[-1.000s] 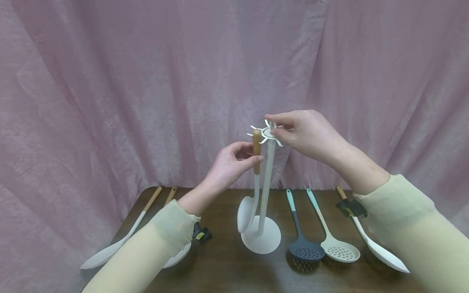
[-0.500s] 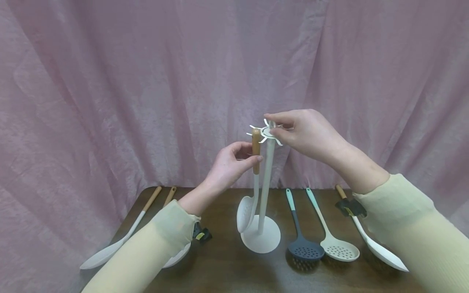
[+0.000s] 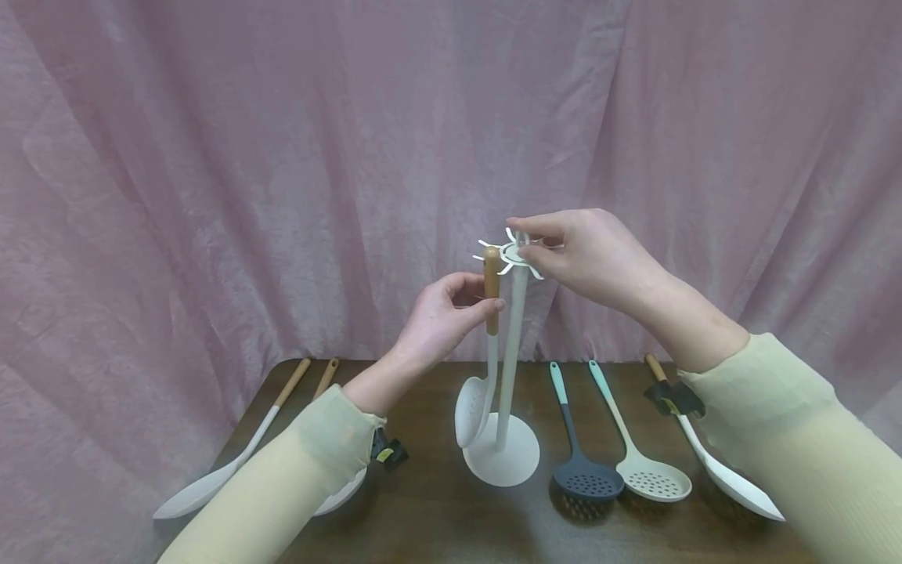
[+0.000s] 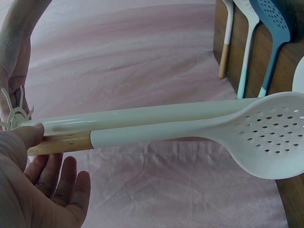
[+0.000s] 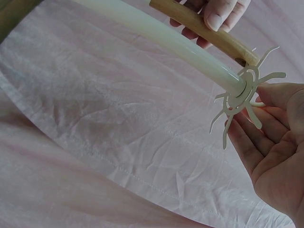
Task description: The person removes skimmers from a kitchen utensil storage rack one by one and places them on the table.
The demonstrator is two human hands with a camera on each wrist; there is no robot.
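I am hanging the white slotted spoon (image 3: 473,409) on the utensil stand (image 3: 509,345): my left hand (image 3: 440,317) pinches its wooden handle (image 3: 492,291) between thumb and fingers, its tip just at the hook ring (image 3: 511,256), which my right hand (image 3: 588,254) pinches at the pole's top. By my judgement, the next move calls for guiding the handle's end onto one prong before letting go. The stand rests on a dark wooden table (image 3: 437,509) with a navy skimmer (image 3: 586,479), a cream skimmer (image 3: 651,479) and white spoons lying either side, a pink curtain (image 3: 211,157) behind.
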